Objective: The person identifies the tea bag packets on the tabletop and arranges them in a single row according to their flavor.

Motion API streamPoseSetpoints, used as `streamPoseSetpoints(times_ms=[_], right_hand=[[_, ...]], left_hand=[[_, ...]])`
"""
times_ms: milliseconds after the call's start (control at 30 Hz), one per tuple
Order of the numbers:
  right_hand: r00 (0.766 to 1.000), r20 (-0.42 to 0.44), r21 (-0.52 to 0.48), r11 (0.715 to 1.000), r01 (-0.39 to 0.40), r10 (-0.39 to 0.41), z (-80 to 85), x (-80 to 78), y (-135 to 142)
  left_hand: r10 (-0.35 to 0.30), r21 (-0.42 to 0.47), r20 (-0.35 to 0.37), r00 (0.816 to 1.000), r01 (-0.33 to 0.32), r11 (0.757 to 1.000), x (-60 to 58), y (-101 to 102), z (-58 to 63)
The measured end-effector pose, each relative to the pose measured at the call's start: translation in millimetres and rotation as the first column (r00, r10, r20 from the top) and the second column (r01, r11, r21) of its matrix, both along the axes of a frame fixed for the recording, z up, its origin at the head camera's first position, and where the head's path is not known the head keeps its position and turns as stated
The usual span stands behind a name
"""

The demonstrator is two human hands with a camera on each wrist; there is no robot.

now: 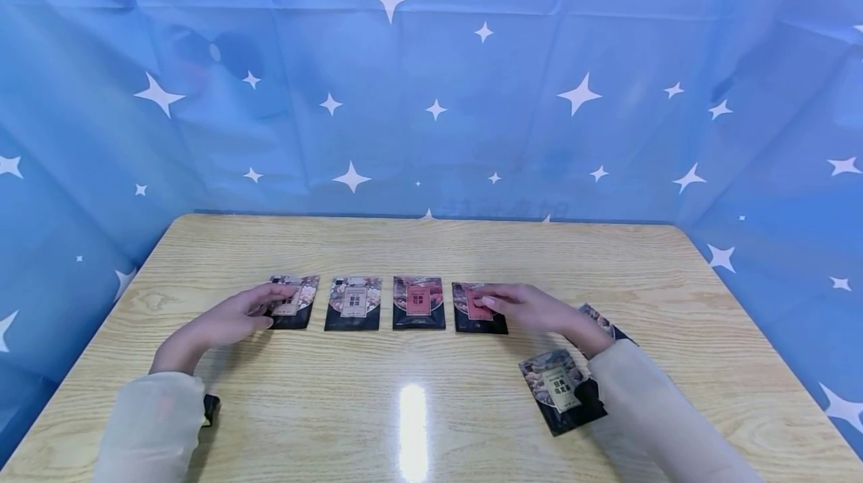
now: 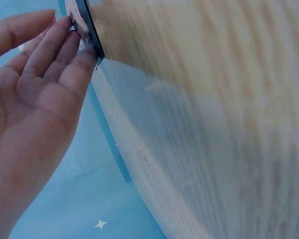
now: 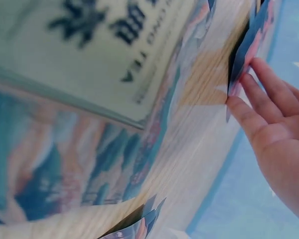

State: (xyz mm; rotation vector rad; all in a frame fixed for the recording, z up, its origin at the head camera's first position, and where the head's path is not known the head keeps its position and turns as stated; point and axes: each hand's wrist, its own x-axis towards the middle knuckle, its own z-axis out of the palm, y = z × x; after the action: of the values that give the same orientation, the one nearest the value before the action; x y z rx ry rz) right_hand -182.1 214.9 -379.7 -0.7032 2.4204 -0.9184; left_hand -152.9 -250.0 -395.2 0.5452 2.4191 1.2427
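Four tea packets lie in a row across the table. My left hand [image 1: 232,316] is over the leftmost packet [image 1: 306,299], its fingertips on the printed face; in the left wrist view its fingers [image 2: 47,50] are extended at the packet's surface. Beside it lie a pale-labelled packet [image 1: 353,305] and a red-labelled packet [image 1: 419,304]. At the right end, my right hand [image 1: 526,305] rests its fingertips on another red-labelled packet [image 1: 480,322]. The right wrist view shows those fingers [image 3: 269,94] nearly straight against it.
A green-labelled tea packet [image 1: 561,390] lies askew under the right forearm, partly hidden by the sleeve. Another packet [image 1: 603,320] shows behind the right wrist. A small black item [image 1: 211,409] peeks out beside the left sleeve. Blue star-patterned cloth [image 1: 431,93] hangs behind the wooden table [image 1: 303,408].
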Motion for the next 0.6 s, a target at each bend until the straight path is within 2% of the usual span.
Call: streamPoseSetpoints(times_ms=[400,600], right_hand=[[0.997,0.039,0.013,0.998,0.065,-0.065,1.6,-4.9,-1.6],[0.997,0.043,-0.002,0.998,0.065,-0.065,-0.4,-6.1,-1.1]], left_hand=[[0.001,-0.001,-0.007,1.0,-0.001,1.0,0.2,0.2,-0.9],[-0.001,0.004,-0.002,1.0,0.001,1.0,0.1,-0.1,-0.7]])
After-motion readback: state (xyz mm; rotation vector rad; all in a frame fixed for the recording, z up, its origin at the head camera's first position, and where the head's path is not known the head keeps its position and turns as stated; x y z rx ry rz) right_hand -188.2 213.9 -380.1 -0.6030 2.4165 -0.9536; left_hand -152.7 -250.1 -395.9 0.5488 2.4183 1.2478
